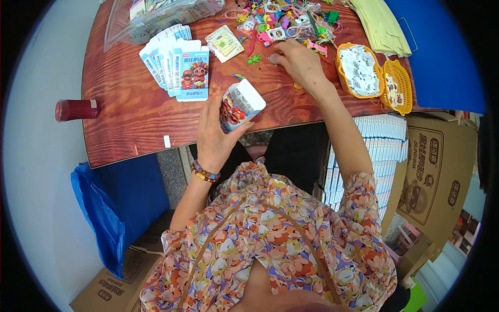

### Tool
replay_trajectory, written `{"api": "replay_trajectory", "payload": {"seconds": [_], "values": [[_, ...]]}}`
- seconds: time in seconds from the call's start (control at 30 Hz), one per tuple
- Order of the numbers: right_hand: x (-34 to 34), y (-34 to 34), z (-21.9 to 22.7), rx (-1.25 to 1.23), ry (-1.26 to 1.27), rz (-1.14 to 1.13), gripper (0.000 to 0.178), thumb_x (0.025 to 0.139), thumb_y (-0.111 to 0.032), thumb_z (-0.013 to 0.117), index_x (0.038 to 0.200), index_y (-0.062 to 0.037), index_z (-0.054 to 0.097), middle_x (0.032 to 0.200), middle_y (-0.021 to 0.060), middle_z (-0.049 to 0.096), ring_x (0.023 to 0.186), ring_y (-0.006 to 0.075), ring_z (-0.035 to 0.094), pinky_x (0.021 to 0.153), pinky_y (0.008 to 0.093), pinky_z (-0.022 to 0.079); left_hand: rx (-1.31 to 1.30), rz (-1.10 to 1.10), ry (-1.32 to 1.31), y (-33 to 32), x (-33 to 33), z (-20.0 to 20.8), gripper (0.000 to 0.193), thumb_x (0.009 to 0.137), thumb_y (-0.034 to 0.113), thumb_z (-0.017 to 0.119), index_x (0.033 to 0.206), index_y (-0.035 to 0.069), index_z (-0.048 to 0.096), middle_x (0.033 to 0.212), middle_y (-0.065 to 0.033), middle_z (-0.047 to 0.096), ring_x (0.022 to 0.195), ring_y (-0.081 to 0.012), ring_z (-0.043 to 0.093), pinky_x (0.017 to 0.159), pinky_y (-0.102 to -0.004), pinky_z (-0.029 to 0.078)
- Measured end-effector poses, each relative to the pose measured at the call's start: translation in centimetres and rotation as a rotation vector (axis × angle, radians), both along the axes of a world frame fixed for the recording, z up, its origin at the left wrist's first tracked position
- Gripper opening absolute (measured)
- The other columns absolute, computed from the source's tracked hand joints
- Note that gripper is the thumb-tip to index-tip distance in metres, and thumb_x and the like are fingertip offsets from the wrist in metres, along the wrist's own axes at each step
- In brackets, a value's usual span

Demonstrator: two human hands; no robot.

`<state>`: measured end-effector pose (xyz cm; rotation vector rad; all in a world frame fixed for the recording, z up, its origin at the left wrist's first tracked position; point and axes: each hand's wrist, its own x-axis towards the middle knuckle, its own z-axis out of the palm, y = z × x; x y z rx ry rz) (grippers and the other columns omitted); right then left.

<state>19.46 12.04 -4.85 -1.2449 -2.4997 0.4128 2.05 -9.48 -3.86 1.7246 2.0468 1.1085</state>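
Note:
My left hand (pixel 214 136) is wrapped round a small printed cardboard box (pixel 234 112). Its top is open, with a white flap raised and something greyish inside. Over the table, my right hand (pixel 301 62) is at the near edge of a heap of small colourful plastic toys (pixel 283 21). Its fingers are bent together at a small pale piece (pixel 274 59), too unclear to name. A green toy figure (pixel 254 60) lies left of those fingers. Flattened blue-and-white boxes (pixel 192 73) lie fanned out beyond my left hand, beside a stack of picture cards (pixel 224 44).
A clear plastic bin (pixel 117 26) stands at the far left. On the right are an orange basket of white packets (pixel 358 70), a second orange basket (pixel 400 83) and yellow sheets (pixel 382 26). A dark red jar (pixel 77 110) sits left; a carton of boxes (pixel 371 151) stands below.

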Motion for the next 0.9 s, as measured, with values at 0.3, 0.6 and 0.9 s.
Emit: {"api": "replay_trajectory", "payload": {"seconds": [0.3,0.6,0.9], "values": [[-0.2,-0.5,0.5,-0.201,0.066,-0.049,0.025,0.086,-0.027,0.072,0.090,-0.0041,0.061,0.085,0.0090,0.067,0.076,0.0247,0.063,0.070,0.0386,0.047,-0.105,-0.006,0.090,1.5,0.3,0.2,0.081,0.067,0.028,0.089,0.133,0.002,0.050,0.123,-0.0193,0.057,0.113,-0.0381,0.059,0.089,-0.0462,0.051],[0.3,-8.2,5.1,-0.553,0.747,-0.030,0.012,0.090,-0.014,0.069,0.097,-0.0047,0.072,0.083,0.0002,0.071,0.063,0.0053,0.061,0.047,0.0193,0.041,0.009,-0.053,0.170,2.5,1.1,0.5,0.078,0.068,0.024,0.088,0.132,0.002,0.051,0.116,-0.0178,0.057,0.106,-0.0384,0.059,0.086,-0.0463,0.051],[3.6,-2.3,2.3,0.082,0.271,-0.171,0.023,0.094,-0.015,0.061,0.112,-0.0009,0.066,0.105,0.0188,0.068,0.078,0.0338,0.070,0.071,0.0425,0.055,0.073,-0.044,0.172,2.3,1.6,0.8,0.077,0.068,0.027,0.088,0.131,0.002,0.052,0.111,-0.0167,0.058,0.097,-0.0368,0.061,0.079,-0.0456,0.051]]}}
